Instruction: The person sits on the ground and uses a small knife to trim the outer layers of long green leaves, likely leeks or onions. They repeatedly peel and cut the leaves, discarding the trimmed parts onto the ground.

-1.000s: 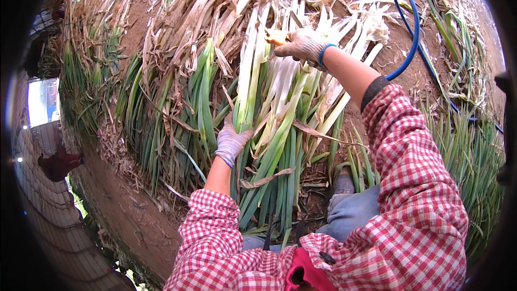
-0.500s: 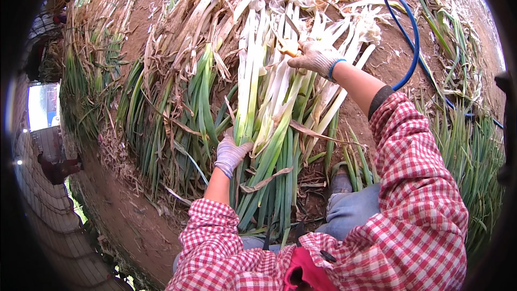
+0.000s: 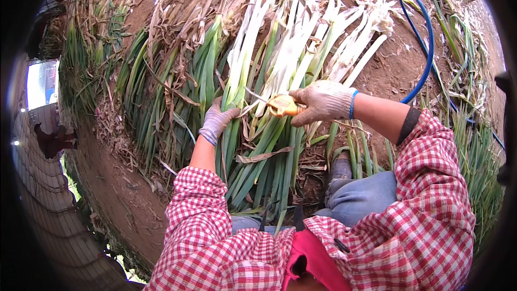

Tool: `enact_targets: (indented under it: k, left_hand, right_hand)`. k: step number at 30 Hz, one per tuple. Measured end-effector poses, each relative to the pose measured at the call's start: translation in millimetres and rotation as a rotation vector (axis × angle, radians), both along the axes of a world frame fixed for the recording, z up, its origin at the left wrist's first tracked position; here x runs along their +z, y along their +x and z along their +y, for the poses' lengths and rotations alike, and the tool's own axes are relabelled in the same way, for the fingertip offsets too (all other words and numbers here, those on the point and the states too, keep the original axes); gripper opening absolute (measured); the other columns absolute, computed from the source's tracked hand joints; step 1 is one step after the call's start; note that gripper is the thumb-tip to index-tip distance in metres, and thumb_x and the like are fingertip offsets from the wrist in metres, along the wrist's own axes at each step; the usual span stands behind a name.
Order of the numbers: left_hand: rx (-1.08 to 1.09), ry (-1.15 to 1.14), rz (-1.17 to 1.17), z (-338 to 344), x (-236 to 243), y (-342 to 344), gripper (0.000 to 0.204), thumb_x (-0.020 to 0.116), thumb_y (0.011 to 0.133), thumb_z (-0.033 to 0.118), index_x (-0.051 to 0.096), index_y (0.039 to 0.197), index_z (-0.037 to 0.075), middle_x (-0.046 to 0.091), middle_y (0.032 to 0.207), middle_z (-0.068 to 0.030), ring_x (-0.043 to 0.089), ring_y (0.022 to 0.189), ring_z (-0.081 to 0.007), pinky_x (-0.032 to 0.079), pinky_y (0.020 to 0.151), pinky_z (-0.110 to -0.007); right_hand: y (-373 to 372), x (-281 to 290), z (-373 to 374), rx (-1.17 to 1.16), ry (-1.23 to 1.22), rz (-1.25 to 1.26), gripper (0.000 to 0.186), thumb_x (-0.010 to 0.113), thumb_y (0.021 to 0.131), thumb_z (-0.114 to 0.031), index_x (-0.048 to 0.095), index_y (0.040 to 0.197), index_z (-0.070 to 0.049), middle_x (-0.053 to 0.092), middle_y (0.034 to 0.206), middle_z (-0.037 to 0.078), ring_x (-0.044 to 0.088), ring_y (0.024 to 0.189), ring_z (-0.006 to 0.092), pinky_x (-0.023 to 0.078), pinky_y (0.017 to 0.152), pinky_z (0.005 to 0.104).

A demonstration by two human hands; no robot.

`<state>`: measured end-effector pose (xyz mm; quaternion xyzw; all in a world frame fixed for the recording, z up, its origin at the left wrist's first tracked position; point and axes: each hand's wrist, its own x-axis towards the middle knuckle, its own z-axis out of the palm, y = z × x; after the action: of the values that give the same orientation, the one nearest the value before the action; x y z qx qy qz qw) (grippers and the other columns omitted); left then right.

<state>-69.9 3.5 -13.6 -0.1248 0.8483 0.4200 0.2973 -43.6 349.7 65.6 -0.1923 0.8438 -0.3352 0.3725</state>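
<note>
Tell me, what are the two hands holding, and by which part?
The right hand holds a yellow-handled tool by its handle; the left hand clasps leek-like stalks at their green part, just below the white.

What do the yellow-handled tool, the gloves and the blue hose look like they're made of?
Yellow-handled tool: probably smooth plastic, judging by its bright color; the thin grey blade looks like metal.
Gloves: likely matte knitted fabric, as the ribbed texture suggests.
Blue hose: rubber or plastic, seemingly smooth, since it curves without kinks.
</note>
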Motion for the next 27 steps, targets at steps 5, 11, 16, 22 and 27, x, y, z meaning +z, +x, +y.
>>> enact_targets:
  k: [5,11,16,22,27]
  left_hand:
    - [-0.041,-0.063,0.008,-7.8,0.0,20.3,0.076,0.081,0.073,0.024,0.047,0.134,-0.004,0.067,0.113,-0.0181,0.066,0.100,-0.0256,0.051,0.092,-0.034]
    - [-0.310,-0.138,0.008,12.8,0.3,44.5,0.069,0.078,0.076,0.030,0.048,0.131,0.000,0.067,0.113,-0.0196,0.065,0.104,-0.0292,0.049,0.094,-0.036]
    - [-0.298,-0.182,-0.060,4.0,6.0,52.8,0.070,0.077,0.078,0.031,0.047,0.132,0.000,0.066,0.114,-0.0182,0.065,0.104,-0.0270,0.049,0.095,-0.035]
    - [-0.330,-0.117,-0.039,8.4,2.3,54.1,0.066,0.076,0.079,0.027,0.046,0.132,0.000,0.067,0.114,-0.0171,0.065,0.104,-0.0250,0.049,0.094,-0.035]
    - [-0.460,-0.111,-0.057,19.8,11.9,56.3,0.067,0.076,0.079,0.028,0.047,0.132,-0.001,0.065,0.115,-0.0229,0.065,0.107,-0.0325,0.050,0.094,-0.039]
  right_hand:
    - [-48.9,-13.8,11.2,-0.208,0.119,-0.001,0.073,0.069,0.078,-0.056,0.059,0.128,-0.004,0.070,0.095,0.018,0.069,0.085,0.0289,0.054,0.078,0.0374]
    - [-129.2,-89.5,50.8,-0.605,0.013,0.051,0.055,0.074,0.078,-0.050,0.067,0.107,-0.004,0.065,0.074,0.004,0.060,0.064,0.0142,0.050,0.063,0.0327]
    - [-141.6,-71.7,22.6,-0.513,0.119,0.089,0.055,0.072,0.076,-0.051,0.069,0.107,-0.005,0.068,0.079,0.007,0.065,0.073,0.0174,0.052,0.070,0.0328]
    - [-138.8,-78.8,30.9,-0.620,0.095,0.144,0.057,0.068,0.075,-0.054,0.070,0.111,-0.010,0.072,0.088,0.013,0.069,0.086,0.0244,0.053,0.082,0.0373]
    - [-134.7,-87.1,34.3,-0.680,-0.059,-0.091,0.059,0.072,0.078,-0.043,0.061,0.118,-0.001,0.069,0.091,0.014,0.065,0.075,0.0190,0.054,0.067,0.0375]
